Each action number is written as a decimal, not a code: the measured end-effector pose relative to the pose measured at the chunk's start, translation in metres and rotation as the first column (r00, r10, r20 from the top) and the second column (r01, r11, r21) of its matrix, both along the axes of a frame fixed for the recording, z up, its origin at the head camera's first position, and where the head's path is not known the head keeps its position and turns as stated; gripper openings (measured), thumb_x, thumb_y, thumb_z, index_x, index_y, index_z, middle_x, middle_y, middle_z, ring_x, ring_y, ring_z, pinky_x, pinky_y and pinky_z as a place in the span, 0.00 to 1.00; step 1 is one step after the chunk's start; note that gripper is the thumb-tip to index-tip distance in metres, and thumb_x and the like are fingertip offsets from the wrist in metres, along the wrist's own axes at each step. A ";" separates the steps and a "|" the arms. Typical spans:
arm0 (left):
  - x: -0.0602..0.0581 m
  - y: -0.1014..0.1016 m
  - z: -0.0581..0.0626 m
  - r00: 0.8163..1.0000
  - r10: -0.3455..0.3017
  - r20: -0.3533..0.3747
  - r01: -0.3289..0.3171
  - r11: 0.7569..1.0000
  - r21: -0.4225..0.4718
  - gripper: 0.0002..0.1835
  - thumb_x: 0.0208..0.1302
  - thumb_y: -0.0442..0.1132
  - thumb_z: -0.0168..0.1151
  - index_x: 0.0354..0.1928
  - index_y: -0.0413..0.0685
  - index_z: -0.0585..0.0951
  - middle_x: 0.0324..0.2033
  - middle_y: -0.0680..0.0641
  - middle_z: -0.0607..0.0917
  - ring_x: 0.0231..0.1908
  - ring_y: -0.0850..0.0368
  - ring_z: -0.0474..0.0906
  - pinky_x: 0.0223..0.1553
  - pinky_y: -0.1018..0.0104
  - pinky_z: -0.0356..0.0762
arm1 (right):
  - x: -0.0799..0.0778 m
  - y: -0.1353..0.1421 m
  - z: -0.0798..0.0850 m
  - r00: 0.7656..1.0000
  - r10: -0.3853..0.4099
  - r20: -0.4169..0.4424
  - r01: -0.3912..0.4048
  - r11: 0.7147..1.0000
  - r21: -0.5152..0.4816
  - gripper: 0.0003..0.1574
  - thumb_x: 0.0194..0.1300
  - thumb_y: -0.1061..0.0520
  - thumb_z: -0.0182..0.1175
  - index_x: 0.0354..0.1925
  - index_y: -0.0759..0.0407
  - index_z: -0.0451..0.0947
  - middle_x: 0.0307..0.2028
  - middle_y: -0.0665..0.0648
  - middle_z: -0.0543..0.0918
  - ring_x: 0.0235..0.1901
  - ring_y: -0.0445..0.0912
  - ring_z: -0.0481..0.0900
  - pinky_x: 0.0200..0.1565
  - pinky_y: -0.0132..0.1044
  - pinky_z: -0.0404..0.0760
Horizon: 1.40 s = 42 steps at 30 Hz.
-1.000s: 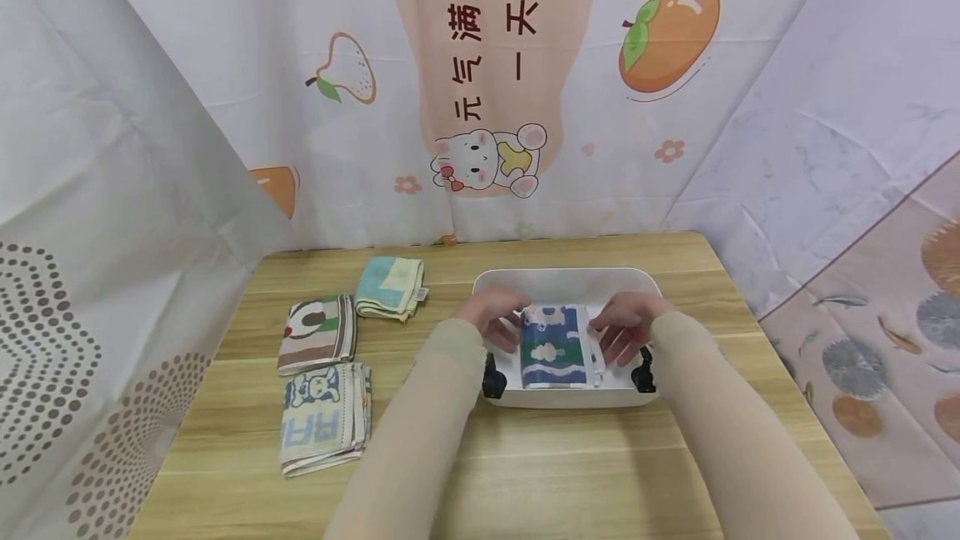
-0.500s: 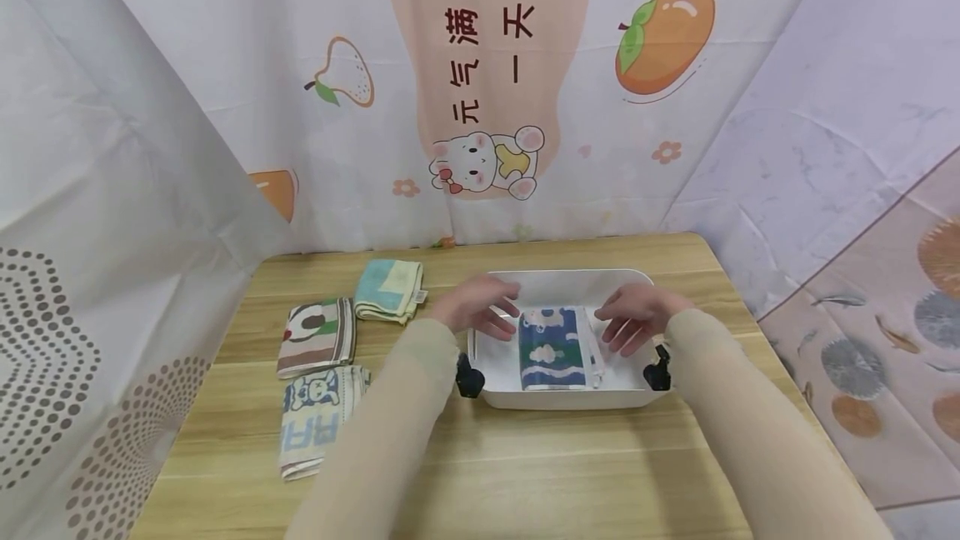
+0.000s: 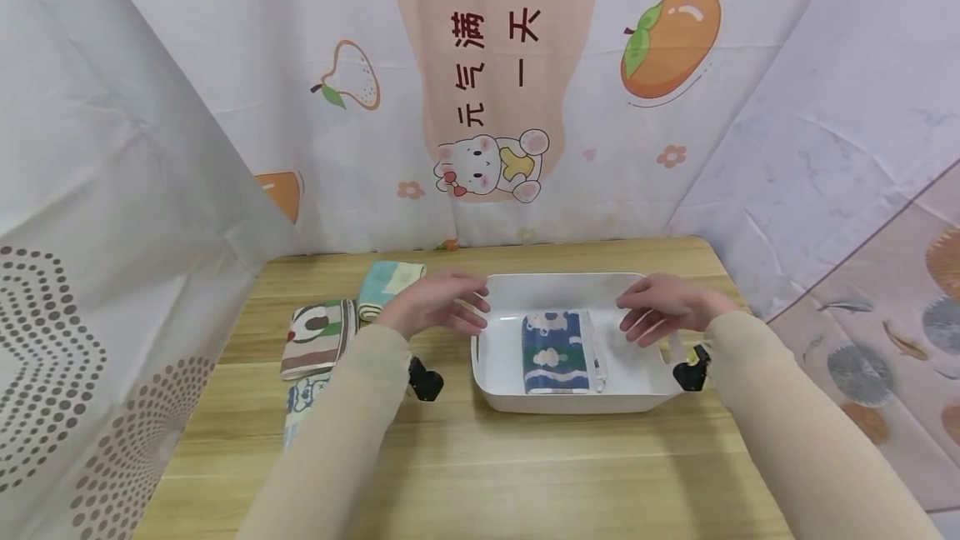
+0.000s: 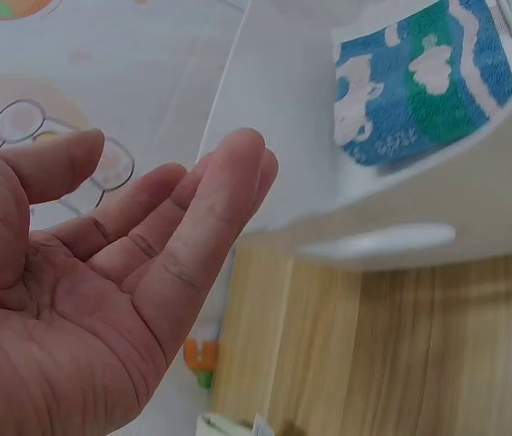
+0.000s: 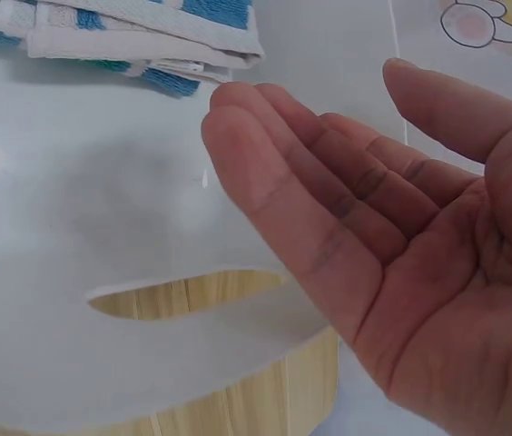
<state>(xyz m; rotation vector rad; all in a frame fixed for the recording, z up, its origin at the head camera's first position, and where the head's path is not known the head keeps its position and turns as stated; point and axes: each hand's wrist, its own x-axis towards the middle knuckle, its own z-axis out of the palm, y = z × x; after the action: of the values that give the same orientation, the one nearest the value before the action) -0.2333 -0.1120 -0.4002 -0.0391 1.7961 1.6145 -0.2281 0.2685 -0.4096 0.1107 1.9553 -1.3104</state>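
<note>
A folded blue and green towel [image 3: 557,352] with white patterns lies flat inside the white basin [image 3: 577,404]. My left hand [image 3: 442,303] is just outside the basin's left rim, fingers relaxed and holding nothing. Over the basin's right side is my right hand [image 3: 663,307], its fingers loosely bent with nothing in them. The left wrist view shows the left palm [image 4: 83,291] turned up beside the basin wall. In the right wrist view, the right fingers [image 5: 274,200] are above the oval handle slot, with the towel's folded edge [image 5: 147,41] beyond.
On the table's left side lie a teal and yellow folded towel [image 3: 386,283], a brown striped one [image 3: 318,336] and a blue and cream one [image 3: 300,402], partly hidden by the left sleeve. A printed curtain [image 3: 345,165] hangs behind the wooden table [image 3: 525,473].
Both hands have drawn apart from the towel, the left moving left out of the basin and the right moving right. The towel stays in the basin.
</note>
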 end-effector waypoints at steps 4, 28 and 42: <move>0.004 -0.014 0.002 1.000 0.010 -0.009 -0.009 1.000 0.027 0.26 0.64 0.51 0.60 0.54 0.36 0.74 0.49 0.32 0.77 0.43 0.37 0.80 0.45 0.46 0.77 | 0.000 0.009 0.001 1.000 -0.016 -0.001 0.016 1.000 -0.027 0.29 0.71 0.54 0.52 0.61 0.72 0.60 0.44 0.73 0.78 0.42 0.61 0.81 0.44 0.53 0.80; 0.030 -0.105 0.004 0.996 0.087 -0.016 -0.086 0.996 0.013 0.27 0.67 0.50 0.57 0.56 0.33 0.70 0.49 0.31 0.76 0.45 0.37 0.79 0.44 0.47 0.79 | 0.004 0.057 0.006 0.993 -0.111 -0.026 0.107 0.986 -0.132 0.35 0.72 0.53 0.50 0.64 0.77 0.54 0.42 0.71 0.80 0.42 0.60 0.81 0.47 0.53 0.78; 0.045 -0.148 -0.010 0.992 0.128 0.002 -0.128 0.992 0.008 0.25 0.70 0.49 0.53 0.55 0.33 0.69 0.48 0.35 0.78 0.48 0.35 0.76 0.45 0.47 0.78 | 0.011 0.078 -0.002 0.992 -0.124 -0.027 0.120 0.985 -0.123 0.23 0.71 0.53 0.52 0.54 0.70 0.67 0.39 0.65 0.80 0.39 0.55 0.82 0.49 0.52 0.78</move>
<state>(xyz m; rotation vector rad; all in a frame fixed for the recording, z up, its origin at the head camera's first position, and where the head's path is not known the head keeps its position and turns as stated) -0.1883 -0.2603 -0.4104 -0.1551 1.8181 1.7100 -0.2173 0.3464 -0.4113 0.1513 1.9173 -1.5166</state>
